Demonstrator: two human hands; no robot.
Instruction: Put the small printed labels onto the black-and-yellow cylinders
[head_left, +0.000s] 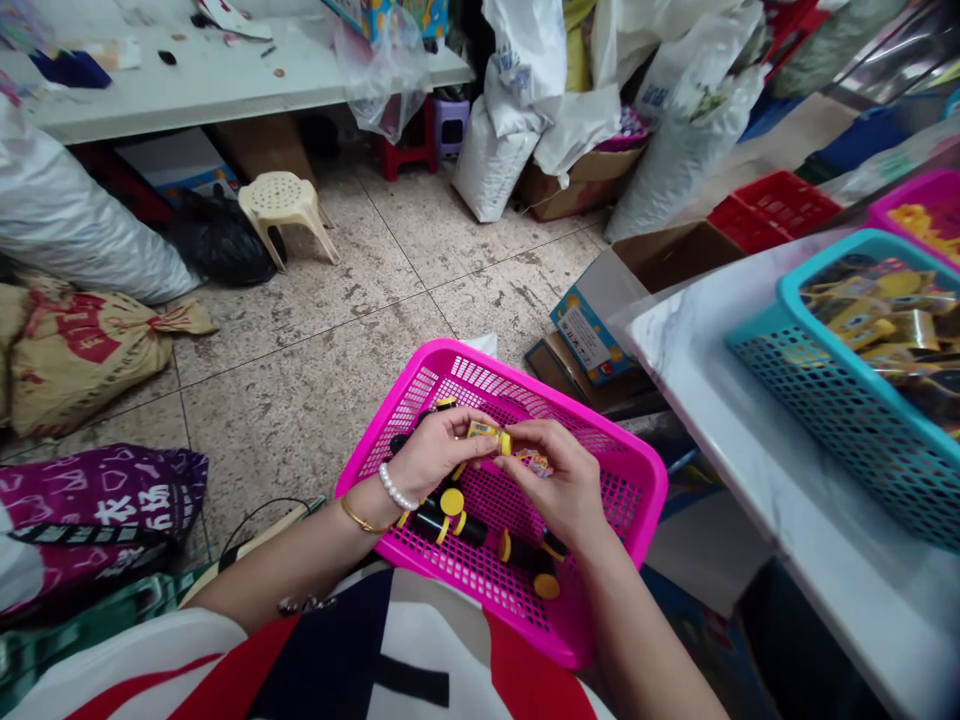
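Both my hands meet above a pink plastic basket [433,362]. Between the thumb and fingers of my left hand [435,455] is a small yellow container [484,430] with a printed label. The fingertips of my right hand [559,475] pinch its yellow cap end [505,442]. A colourful printed piece [534,461], too small to make out, shows beside my right fingers. Below, several black cylinders with yellow caps [469,528] lie loose in the basket. Part of the basket's contents is hidden by my hands.
At right, a marbled table [697,350] bears a teal basket [817,370] of yellow-and-black items. Open cardboard boxes [600,310] stand beside it. A cream stool [281,200], white sacks [487,150] and a purple bag [112,520] are on the floor; a long white table [187,100] stands behind.
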